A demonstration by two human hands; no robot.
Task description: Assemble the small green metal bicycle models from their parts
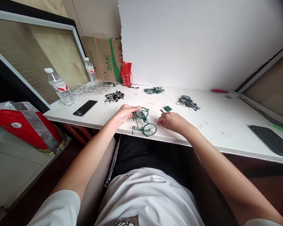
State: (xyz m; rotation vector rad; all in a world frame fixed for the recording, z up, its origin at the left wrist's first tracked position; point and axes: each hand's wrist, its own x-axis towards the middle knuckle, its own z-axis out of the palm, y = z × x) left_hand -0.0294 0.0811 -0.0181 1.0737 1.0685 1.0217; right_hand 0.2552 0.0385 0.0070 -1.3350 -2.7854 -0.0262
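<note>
A small green model bicycle (143, 122) lies on its side near the front edge of the white table (217, 125). My left hand (126, 113) rests beside its upper wheel, fingers curled, fingertips touching the wheel and frame. My right hand (172, 121) lies just right of the bicycle, fingers pinched together on the tabletop; whatever they hold is too small to see. A small green block (168, 108) and a thin dark pin (162, 110) lie just beyond my right hand.
Further back lie another green model bicycle (154, 90), black bicycle parts (114, 96), a second dark pile (188, 102) and wire frames (91, 88). Two water bottles (60, 86), a phone (85, 107), a red carton (126, 74) and a cardboard box (106, 58) stand left; a dark phone (271, 139) lies right.
</note>
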